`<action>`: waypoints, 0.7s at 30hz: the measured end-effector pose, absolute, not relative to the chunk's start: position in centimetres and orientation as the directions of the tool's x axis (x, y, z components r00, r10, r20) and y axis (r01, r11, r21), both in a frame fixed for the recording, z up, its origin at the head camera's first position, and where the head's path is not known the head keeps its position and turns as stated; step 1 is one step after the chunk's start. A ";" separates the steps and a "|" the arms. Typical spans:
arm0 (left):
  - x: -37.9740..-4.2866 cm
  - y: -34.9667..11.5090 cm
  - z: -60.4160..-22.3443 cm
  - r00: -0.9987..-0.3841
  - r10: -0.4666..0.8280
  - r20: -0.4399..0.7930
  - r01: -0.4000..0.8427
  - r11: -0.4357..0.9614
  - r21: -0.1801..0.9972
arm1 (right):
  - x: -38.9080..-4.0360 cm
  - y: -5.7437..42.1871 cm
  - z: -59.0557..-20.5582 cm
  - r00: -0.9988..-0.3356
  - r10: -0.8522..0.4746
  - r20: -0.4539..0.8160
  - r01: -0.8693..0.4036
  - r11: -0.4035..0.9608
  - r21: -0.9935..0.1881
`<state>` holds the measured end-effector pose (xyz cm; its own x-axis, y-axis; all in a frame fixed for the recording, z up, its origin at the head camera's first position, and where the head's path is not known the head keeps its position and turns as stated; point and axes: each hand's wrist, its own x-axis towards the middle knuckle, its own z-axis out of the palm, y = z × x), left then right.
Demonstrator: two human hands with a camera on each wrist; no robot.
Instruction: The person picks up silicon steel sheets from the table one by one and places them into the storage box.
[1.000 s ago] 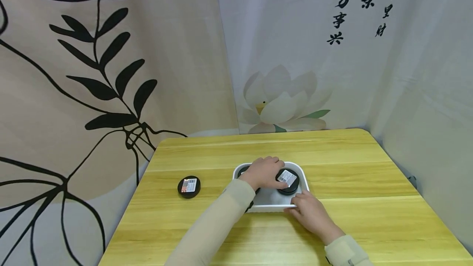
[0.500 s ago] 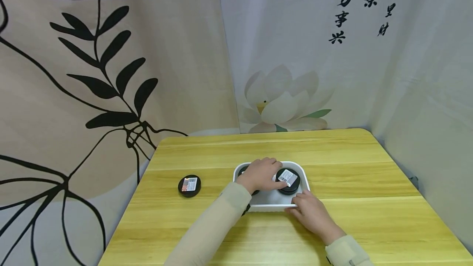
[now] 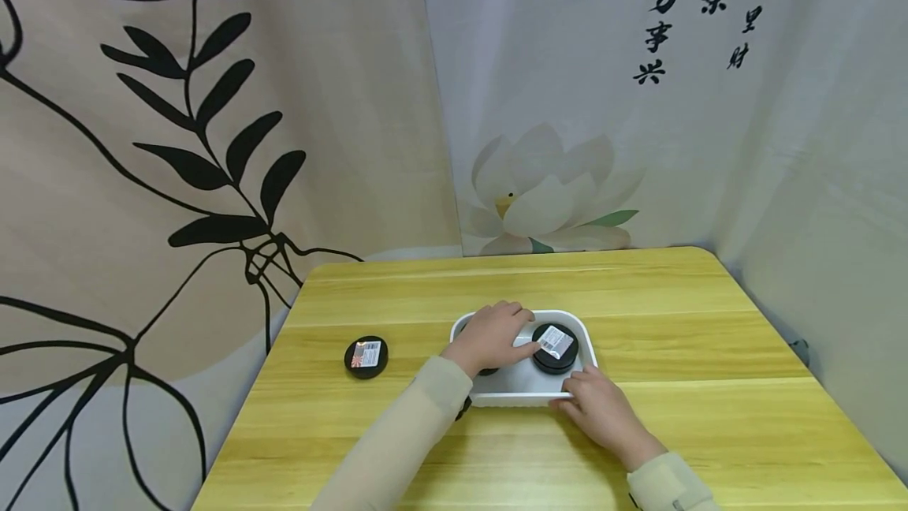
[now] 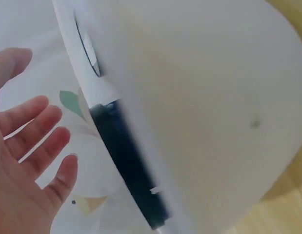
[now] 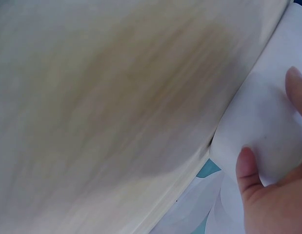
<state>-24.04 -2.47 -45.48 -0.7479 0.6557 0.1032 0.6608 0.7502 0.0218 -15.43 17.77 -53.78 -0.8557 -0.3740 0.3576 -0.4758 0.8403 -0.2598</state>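
A white tray (image 3: 521,400) sits on the table. At its right end is a round black tin (image 3: 563,363) with a barcode label on top; another black rim shows beneath it. My left hand (image 3: 492,339) is over the tray's left part, fingers spread, thumb tip at the labelled tin's left edge. In the left wrist view its fingers are loosely bent with nothing between them. Another black round piece (image 3: 488,371) is mostly hidden under this hand. With my right hand (image 3: 601,415) I hold the tray's front right rim, fingers over the edge and thumb lower down.
Left of the tray, a separate black tin (image 3: 366,358) lies on the yellow wooden table (image 3: 674,322), its barcode label up. Curtains (image 3: 340,101) printed with leaves, a flower and writing hang behind the table.
My left hand has drawn a little to the left, its thumb moving off the labelled tin's top to its edge. My right hand stays on the tray's rim.
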 end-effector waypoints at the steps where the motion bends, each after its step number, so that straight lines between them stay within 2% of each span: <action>1: -24.0 -2.6 -45.6 -0.747 0.655 0.113 0.661 0.750 0.019 | -15.4 17.8 -53.8 -0.855 -0.375 0.358 -0.476 0.840 -0.260; 6: -24.1 -3.2 -46.2 -0.734 0.658 0.170 0.670 0.742 0.017 | -15.4 17.7 -53.8 -0.855 -0.374 0.359 -0.477 0.838 -0.264; 15: -23.9 -4.5 -46.9 -0.669 0.676 0.309 0.700 0.713 -0.042 | -15.3 17.7 -53.9 -0.856 -0.371 0.359 -0.475 0.837 -0.270; 21: -23.5 -5.1 -47.3 -0.647 0.663 0.377 0.712 0.702 -0.014 | -15.3 17.6 -53.8 -0.852 -0.374 0.365 -0.480 0.837 -0.262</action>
<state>-23.52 -5.14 -47.32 -0.6466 0.6634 0.3766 0.7120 0.7020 -0.0144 -15.34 17.62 -53.83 -0.8522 -0.3745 0.3653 -0.4802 0.8370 -0.2622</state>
